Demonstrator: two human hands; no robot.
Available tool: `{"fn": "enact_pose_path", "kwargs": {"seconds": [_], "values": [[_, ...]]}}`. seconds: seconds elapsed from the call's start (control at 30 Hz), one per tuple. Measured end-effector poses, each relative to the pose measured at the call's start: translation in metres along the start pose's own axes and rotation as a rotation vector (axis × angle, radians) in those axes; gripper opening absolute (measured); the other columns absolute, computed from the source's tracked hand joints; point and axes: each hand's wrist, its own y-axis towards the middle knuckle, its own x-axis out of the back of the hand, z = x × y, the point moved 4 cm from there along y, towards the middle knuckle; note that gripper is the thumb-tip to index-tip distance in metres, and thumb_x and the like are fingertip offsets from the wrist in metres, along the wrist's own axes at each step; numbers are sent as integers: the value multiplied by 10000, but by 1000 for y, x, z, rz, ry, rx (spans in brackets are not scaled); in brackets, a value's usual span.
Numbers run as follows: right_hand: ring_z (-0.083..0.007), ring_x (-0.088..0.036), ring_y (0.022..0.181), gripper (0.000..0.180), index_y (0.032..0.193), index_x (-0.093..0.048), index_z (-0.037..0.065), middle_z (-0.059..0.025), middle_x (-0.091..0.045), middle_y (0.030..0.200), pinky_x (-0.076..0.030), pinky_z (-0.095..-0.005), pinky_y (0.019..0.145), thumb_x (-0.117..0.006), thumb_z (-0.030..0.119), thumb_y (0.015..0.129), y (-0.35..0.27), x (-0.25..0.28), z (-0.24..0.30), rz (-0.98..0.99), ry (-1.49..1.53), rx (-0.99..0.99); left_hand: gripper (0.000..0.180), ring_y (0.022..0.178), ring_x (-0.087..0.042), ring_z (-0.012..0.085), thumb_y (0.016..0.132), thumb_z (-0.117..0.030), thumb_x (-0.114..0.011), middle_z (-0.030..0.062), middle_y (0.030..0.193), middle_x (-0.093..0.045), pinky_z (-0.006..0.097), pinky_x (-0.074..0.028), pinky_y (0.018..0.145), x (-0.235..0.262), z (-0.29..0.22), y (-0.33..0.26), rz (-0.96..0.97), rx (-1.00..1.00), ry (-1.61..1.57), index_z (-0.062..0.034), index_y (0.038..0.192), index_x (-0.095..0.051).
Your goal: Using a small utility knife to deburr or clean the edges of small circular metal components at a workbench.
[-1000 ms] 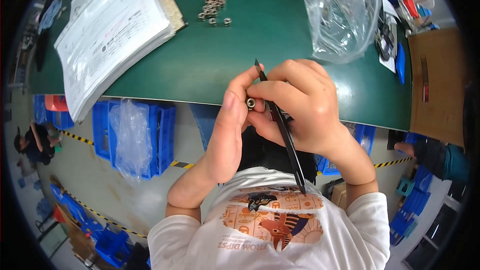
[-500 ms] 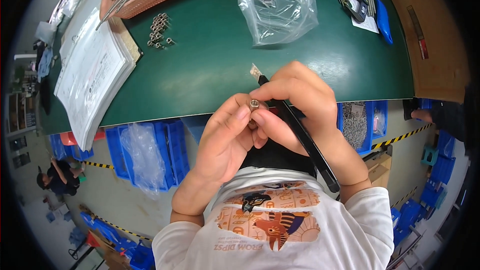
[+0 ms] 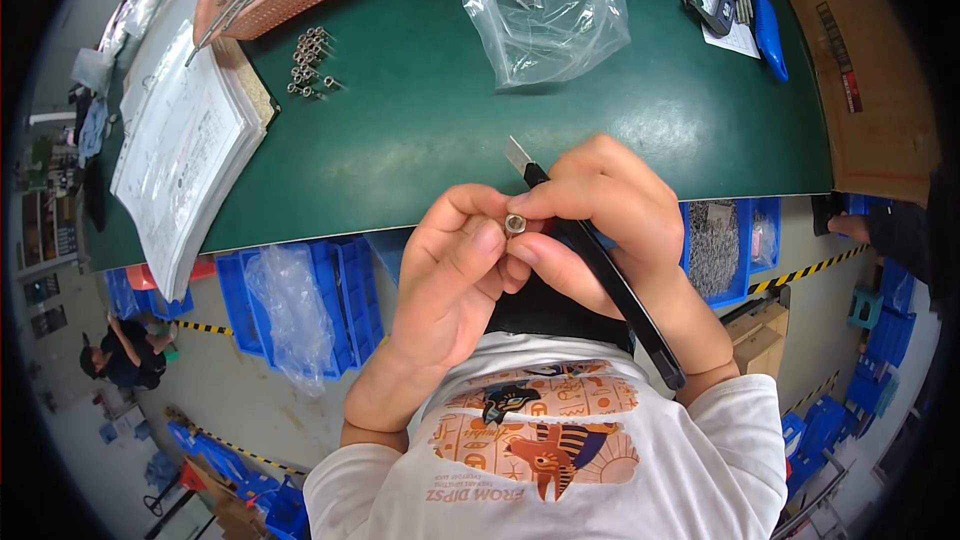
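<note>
1. I see the left hand pinched on a small metal part at its fingertips.
2. Right hand curled round a black knife, blade past its fingers; thumb and index beside that part, contact I can't tell.
3. Worktop ahead-left of left hand: metal pieces, clustered.

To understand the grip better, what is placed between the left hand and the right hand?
The head view shows a small hollow metal part between the left hand and the right hand.
</note>
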Motion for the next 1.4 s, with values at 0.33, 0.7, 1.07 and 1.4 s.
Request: {"fn": "enact_pose_path", "kwargs": {"seconds": [0.33,0.7,1.07,1.4], "values": [[-176,-540,571,219,828,-634,63,-31,-565,680,-404,-276,519,-720,90,628,-10,12,1,-57,-60,-49,162,732,-559,105,886,-112,-527,81,931,-597,222,-460,648,6,11,2,66,113,-143,-36,1028,-514],[-162,-593,584,192,866,-643,55,-36,-618,678,-478,-274,576,-707,113,695,-32,26,8,45,40,-6,185,775,-534,98,899,-164,-515,70,969,-552,233,-430,657,2,22,4,43,104,41,-34,1029,-491],[-134,-571,558,185,818,-661,53,-21,-582,635,-484,-263,570,-716,138,663,-39,22,11,21,-63,45,147,747,-535,88,885,-119,-533,72,975,-552,224,-425,639,4,21,0,23,70,72,-38,1007,-519],[-119,-536,532,196,804,-649,39,-20,-560,627,-481,-261,580,-642,133,632,-41,17,16,4,-268,149,111,744,-523,94,872,-84,-543,80,969,-554,216,-418,629,4,20,-1,-25,-6,134,-40,973,-527]]}}
